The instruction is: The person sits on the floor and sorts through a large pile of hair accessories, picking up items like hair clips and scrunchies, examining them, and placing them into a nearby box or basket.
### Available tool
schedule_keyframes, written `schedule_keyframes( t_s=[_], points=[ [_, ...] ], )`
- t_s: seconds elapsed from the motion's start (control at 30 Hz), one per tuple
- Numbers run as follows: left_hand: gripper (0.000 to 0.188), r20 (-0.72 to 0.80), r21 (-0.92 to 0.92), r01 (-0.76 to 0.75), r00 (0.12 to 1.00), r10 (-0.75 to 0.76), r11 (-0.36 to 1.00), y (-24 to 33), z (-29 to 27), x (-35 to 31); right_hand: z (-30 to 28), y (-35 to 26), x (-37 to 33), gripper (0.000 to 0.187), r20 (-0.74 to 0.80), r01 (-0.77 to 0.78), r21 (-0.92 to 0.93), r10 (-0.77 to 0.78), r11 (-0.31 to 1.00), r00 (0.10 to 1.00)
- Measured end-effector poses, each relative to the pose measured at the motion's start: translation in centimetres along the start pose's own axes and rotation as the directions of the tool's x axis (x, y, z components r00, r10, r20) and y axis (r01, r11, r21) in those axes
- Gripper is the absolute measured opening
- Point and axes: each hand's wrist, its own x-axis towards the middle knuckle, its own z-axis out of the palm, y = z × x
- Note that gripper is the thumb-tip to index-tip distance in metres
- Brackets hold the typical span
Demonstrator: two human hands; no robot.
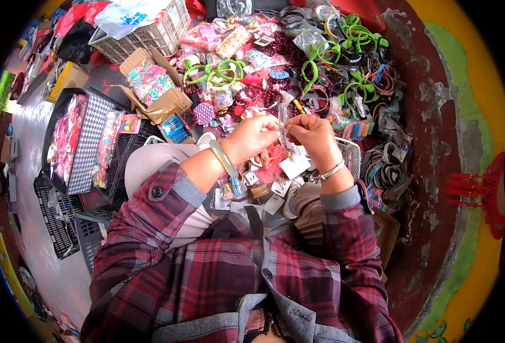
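Both hands meet in front of my chest over a heap of small hair accessories. My left hand [248, 139] is closed, thumb and fingertips pinching the left edge of a narrow clear plastic bag [283, 114]. On the other edge, my right hand [316, 139] pinches the same bag between thumb and forefinger. What is inside the bag is too small to make out. Below the fingers lie a pinkish-red mesh piece [273, 164] and a white card [294, 166]. More small cards and packets spread between my knees.
Bright green hairbands [228, 73] lie across the heap, with dark bands at right. An open cardboard box [172, 104] of colourful packets stands at left, below a plastic crate [175, 26]. A houndstooth-patterned basket [92, 143] is farther left. A peeling red-brown surface [426, 171] borders the right.
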Motion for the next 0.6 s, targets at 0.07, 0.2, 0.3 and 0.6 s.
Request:
schedule_keyframes(
  t_s=[0.07, 0.2, 0.3, 0.6],
  points=[
    [0.027, 0.025, -0.032, -0.006, 1.0, 0.007, 0.999, 0.1, 0.1, -0.1, 0.1, 0.3, 0.1, 0.017, -0.033, 0.077, -0.226, -0.087, 0.971, 0.996],
    [0.034, 0.056, -0.109, 0.047, 0.998, -0.041, 0.993, 0.0, 0.0, -0.3, 1.2, -1.7, -1.1, 0.022, 0.008, 0.188, -0.515, -0.215, 0.836, 0.977],
    [0.034, 0.022, -0.147, 0.056, 0.998, -0.054, 0.988, -0.8, -0.3, 0.3, 1.5, -1.8, -1.1, 0.021, 0.054, 0.249, -0.515, -0.259, 0.82, 0.964],
    [0.027, 0.031, -0.208, 0.014, 0.999, -0.008, 0.978, -1.3, -0.6, 0.7, 1.0, -1.6, -0.6, 0.023, 0.017, 0.084, -0.154, -0.082, 0.984, 0.996]
  ],
)
